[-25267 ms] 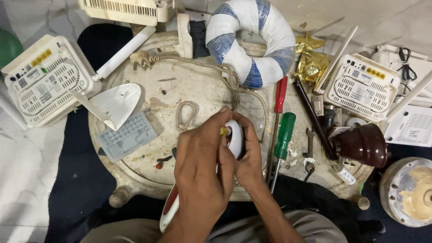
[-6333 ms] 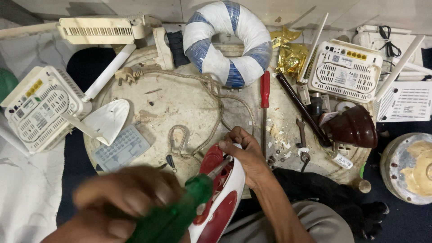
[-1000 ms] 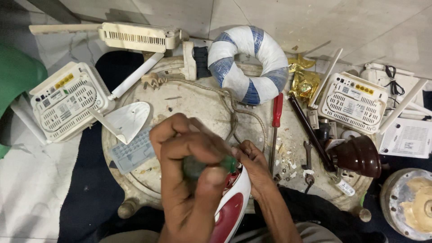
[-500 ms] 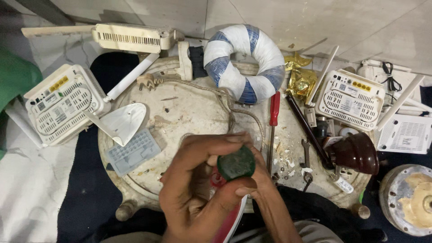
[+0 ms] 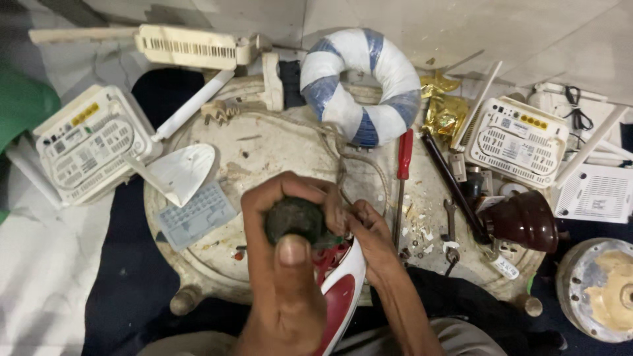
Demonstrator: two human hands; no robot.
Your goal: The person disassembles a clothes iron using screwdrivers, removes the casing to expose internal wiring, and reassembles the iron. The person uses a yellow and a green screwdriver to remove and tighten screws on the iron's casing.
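- Both hands meet at the bench's (image 5: 264, 142) near edge: the left hand (image 5: 290, 264) clamps a green screwdriver handle (image 5: 295, 219) end-on, pressing downward.
- Right hand (image 5: 372, 234) pinches the red-and-white clothes iron (image 5: 343, 293), steadying it.

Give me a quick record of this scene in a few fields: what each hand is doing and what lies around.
left hand: grips the round dark-green screwdriver handle, end-on to the camera
right hand: steadies the red and white clothes iron
surface: round, worn cream table
nearby tool: red-handled screwdriver, lying flat right of the hands
behind: blue and white striped ring
sides: white routers
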